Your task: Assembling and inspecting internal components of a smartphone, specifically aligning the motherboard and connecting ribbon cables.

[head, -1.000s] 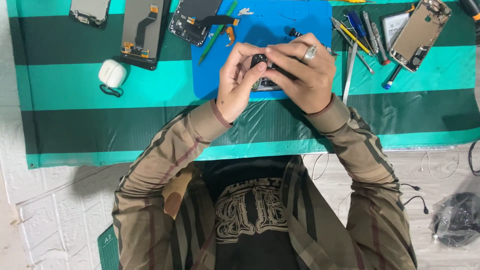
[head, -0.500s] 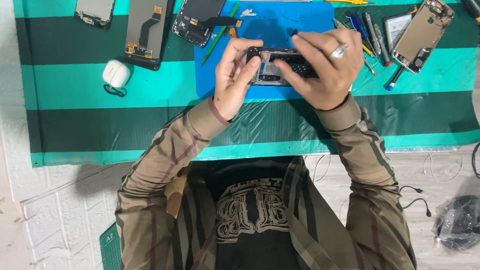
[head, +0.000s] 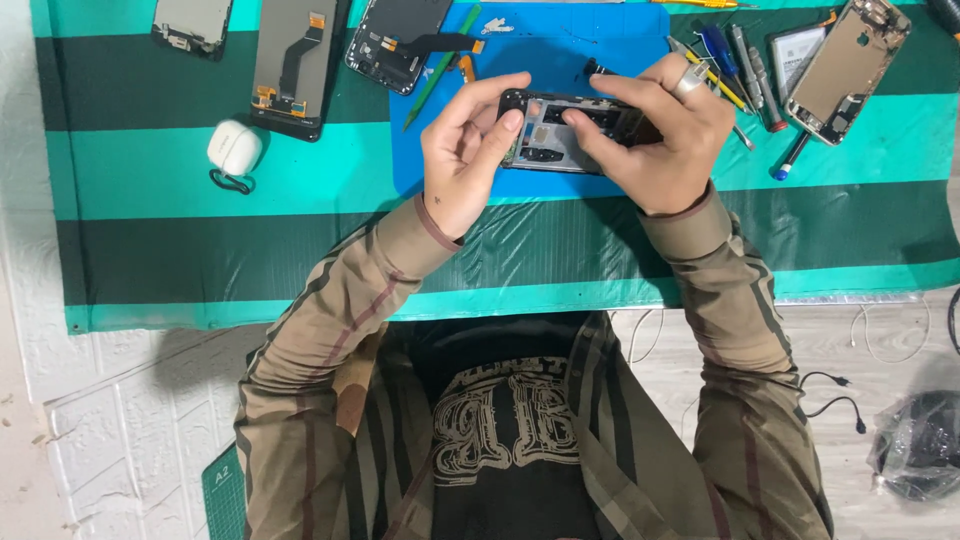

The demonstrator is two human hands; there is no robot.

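1. One opened black phone frame with its inner parts bare (head: 560, 128) is held lengthwise between both hands, just above the blue rectangular work mat (head: 560, 60) at the far middle of the desk.
2. The left hand (head: 465, 150) has its grip clenched on the frame's left end, thumb pressed on the open face.
3. The right hand (head: 665, 140) has its grip grasping the right end, forefinger reaching onto the inner parts; one silver ring sits on a finger.
4. The desk wears one cloth striped in teal and dark green (head: 200, 210).
5. Far left lie three loose phone parts: one small grey back piece (head: 195, 22), one long display panel with a ribbon cable (head: 292, 62), and one dark frame with a cable (head: 395, 45).
6. One white rounded earbud case with a black loop (head: 233, 148) rests nearer, on the left.
7. Far right lies one gold-edged opened phone (head: 848, 68), beside a cluster of screwdrivers and pens (head: 735, 65); their count I cannot tell.
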